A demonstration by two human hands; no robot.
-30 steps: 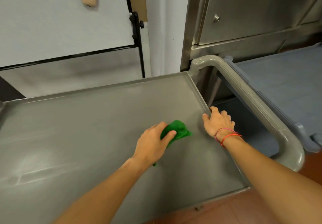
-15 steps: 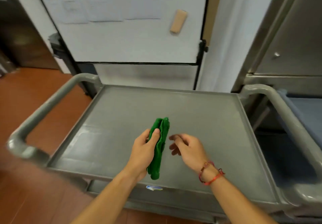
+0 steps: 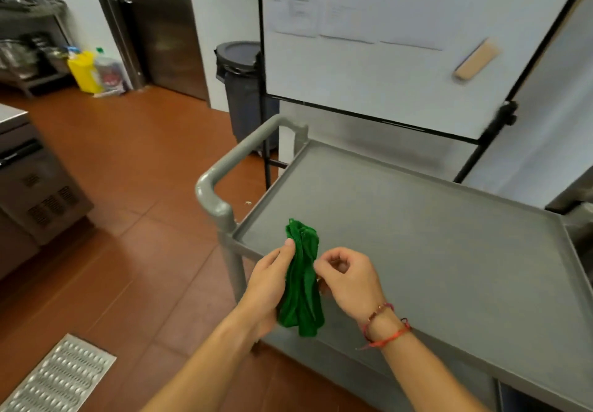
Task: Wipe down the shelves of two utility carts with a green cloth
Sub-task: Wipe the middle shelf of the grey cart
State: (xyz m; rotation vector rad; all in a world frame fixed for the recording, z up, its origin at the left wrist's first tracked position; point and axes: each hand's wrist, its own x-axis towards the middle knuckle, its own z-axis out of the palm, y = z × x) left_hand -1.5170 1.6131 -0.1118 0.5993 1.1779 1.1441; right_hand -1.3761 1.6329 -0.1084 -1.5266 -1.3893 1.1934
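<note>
Left hand (image 3: 269, 283) grips the green cloth (image 3: 303, 283), thumb laid along its left side and fingers wrapped behind it. Right hand (image 3: 349, 280) has its fingers curled, fingertips against the cloth's right edge; whether they pinch the fabric cannot be told. Red cord bracelets (image 3: 383, 325) sit on that wrist.

Compared with one second ago: the cloth was then pressed flat on the shelf under the left hand, and the right hand rested on the shelf rim. Half a second ago the cloth was already lifted and the right hand was apart from it; now that hand touches it.

The cloth is gathered into a long, narrow bundle, held over the near left corner of the cart's top shelf (image 3: 433, 251), clear of its surface. Its long axis runs away from the person: the upper end points toward the far side, past the thumb tip, and the lower end hangs below the heel of the left hand. The cart handle (image 3: 224, 180) stands just left of it.
</note>
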